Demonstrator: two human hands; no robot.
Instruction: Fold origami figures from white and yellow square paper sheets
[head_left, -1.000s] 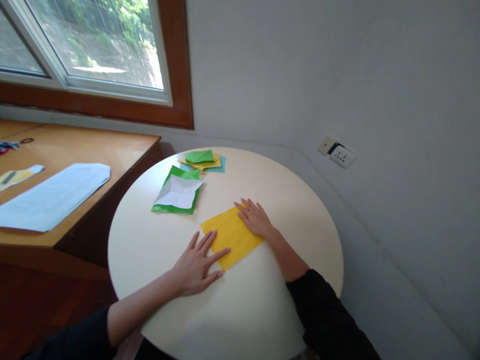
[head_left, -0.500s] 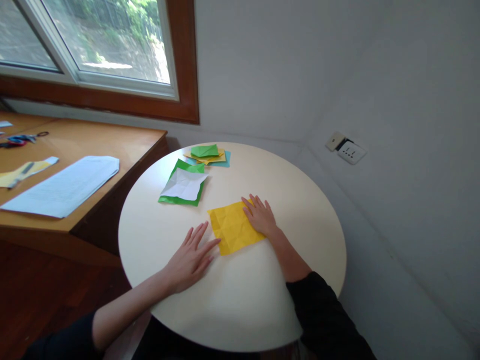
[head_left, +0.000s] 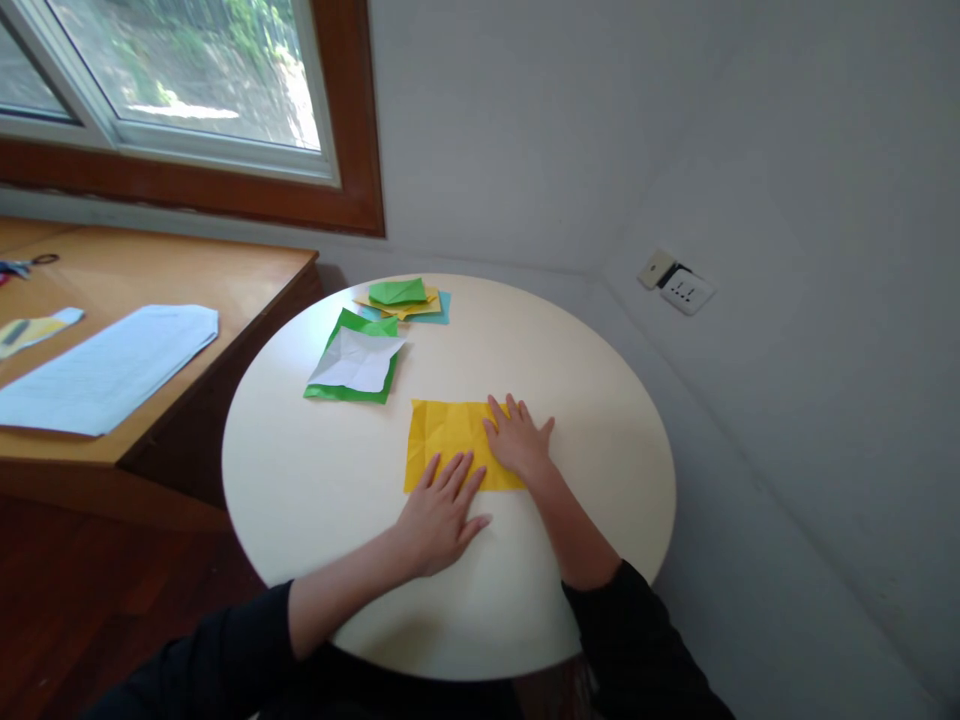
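A creased sheet of yellow paper (head_left: 444, 428) lies flat on the round white table (head_left: 337, 500). My right hand (head_left: 519, 440) rests on its right part, fingers spread. Over the near edge of the sheet, my left hand (head_left: 444, 512) lies with its fingers stretched out and their tips on the paper. Both hands are open, and neither grips anything. Part of the sheet's right side is hidden under my right hand.
Farther back on the left are a white paper (head_left: 358, 360) on a green sheet (head_left: 346, 325) and a pile topped by folded green paper (head_left: 397, 291). A wooden desk (head_left: 247, 270) with papers (head_left: 127, 360) and scissors (head_left: 30, 265) stands left. A wall socket (head_left: 687, 290) is at right.
My left hand has moved right, from beside the yellow paper onto its near edge. The sheet has turned so it lies straighter. My right hand has stayed on it, its thumb now spread wider.
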